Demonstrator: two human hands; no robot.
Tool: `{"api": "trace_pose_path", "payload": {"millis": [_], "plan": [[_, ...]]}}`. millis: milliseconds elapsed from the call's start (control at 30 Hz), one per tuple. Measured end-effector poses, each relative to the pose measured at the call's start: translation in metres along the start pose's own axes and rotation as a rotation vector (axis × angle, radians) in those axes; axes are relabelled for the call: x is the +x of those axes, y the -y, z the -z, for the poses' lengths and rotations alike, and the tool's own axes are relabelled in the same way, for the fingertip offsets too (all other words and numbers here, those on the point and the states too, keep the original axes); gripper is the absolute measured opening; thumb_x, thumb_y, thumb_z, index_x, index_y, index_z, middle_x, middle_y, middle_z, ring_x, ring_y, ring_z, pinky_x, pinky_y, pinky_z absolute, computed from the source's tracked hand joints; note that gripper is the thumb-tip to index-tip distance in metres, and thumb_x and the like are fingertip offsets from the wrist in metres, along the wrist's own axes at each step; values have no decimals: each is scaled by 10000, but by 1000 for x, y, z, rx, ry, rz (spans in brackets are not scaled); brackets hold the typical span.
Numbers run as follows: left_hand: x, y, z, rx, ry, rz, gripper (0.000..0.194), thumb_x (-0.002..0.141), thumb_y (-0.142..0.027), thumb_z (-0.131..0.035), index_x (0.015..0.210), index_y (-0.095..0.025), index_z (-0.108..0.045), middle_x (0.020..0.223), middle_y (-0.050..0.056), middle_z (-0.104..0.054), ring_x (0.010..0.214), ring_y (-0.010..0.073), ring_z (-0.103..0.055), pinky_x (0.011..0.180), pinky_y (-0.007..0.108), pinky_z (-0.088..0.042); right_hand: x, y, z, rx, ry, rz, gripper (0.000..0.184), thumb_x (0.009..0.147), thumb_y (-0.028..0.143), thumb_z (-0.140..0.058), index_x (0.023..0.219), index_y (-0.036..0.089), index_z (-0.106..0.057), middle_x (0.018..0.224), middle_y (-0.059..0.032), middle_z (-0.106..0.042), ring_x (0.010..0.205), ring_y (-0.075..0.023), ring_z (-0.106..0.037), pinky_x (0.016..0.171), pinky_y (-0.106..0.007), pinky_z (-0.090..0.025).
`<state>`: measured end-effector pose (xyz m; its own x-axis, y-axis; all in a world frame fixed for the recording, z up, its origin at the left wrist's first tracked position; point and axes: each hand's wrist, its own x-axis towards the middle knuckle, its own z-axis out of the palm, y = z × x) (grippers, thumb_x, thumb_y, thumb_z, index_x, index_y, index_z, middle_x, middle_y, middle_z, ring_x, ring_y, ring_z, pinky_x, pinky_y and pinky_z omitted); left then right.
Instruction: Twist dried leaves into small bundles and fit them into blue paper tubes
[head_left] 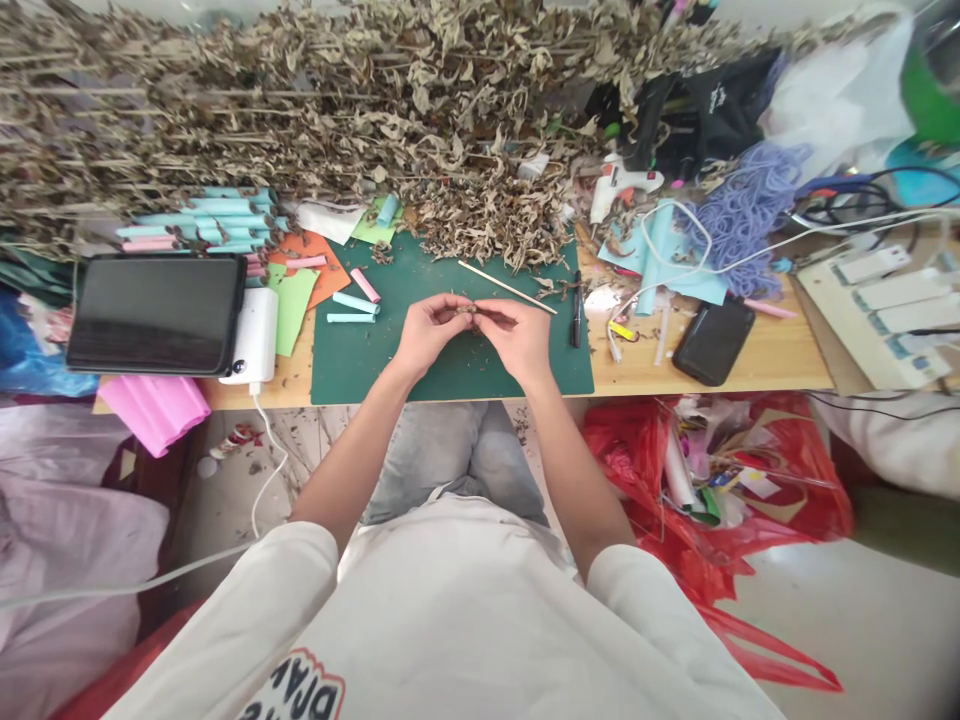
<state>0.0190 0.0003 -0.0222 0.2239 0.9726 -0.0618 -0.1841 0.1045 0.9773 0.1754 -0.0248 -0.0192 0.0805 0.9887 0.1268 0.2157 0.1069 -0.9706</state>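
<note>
Over the green cutting mat [352, 365] my left hand [435, 328] and my right hand [517, 335] meet at the fingertips. Both pinch a small brown bit of dried leaf [470, 309] between thumbs and fingers; most of it is hidden by the fingers. Beyond my hands lies a heap of crumbled dried leaves [499, 215]. A thin wooden stick [506, 286] rests just past my right hand. Left of my left hand are two light blue paper tubes [352, 318] and a pink paper tube [365, 285]. A black pen [577, 310] lies at the mat's right side.
Dried leafy stalks [300, 90] fill the back. At left are a black tablet [157, 315], a white power bank [250, 335] and stacked blue tubes [217, 220]. A glue gun [622, 185], purple yarn [750, 210] and a power strip [874, 320] sit right; a red bag [810, 480] hangs below.
</note>
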Motion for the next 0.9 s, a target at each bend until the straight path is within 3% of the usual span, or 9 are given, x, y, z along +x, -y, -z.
{"api": "trace_pose_path", "payload": {"millis": [267, 433, 733, 900], "plan": [[-1, -2, -6, 156, -74, -80, 116, 702, -199, -740, 791, -157, -678, 763, 6, -680, 690, 110, -613, 704, 256, -509, -3, 14, -7, -175, -84, 96, 107, 794, 208, -657, 824, 208, -760, 814, -20, -767, 687, -160, -708, 700, -307, -618], [-1, -6, -4, 215, -134, -124, 110, 707, -178, -729, 800, -163, -673, 779, 8, -682, 706, 116, -621, 710, 254, -511, -2, 13, -3, -203, -184, 88, 121, 810, 198, -626, 833, 205, -744, 824, -25, -760, 670, -156, -692, 689, -306, -615], [-2, -3, -3, 129, -111, -79, 213, 778, -357, -766, 883, -174, -731, 880, 40, -730, 751, 132, -664, 753, 271, -542, -2, 9, -1, -129, -53, 79, 226, 826, 196, -635, 1028, 224, -733, 1075, -50, -740, 847, -155, -712, 762, -300, -635], [-1, -1, -2, 94, -65, -68, 238, 738, -350, -807, 888, -177, -741, 862, 42, -743, 782, 154, -685, 794, 308, -565, -3, 10, -2, -113, -31, 66, 168, 848, 282, -661, 977, 238, -759, 981, -30, -772, 808, -159, -726, 781, -321, -638]]}}
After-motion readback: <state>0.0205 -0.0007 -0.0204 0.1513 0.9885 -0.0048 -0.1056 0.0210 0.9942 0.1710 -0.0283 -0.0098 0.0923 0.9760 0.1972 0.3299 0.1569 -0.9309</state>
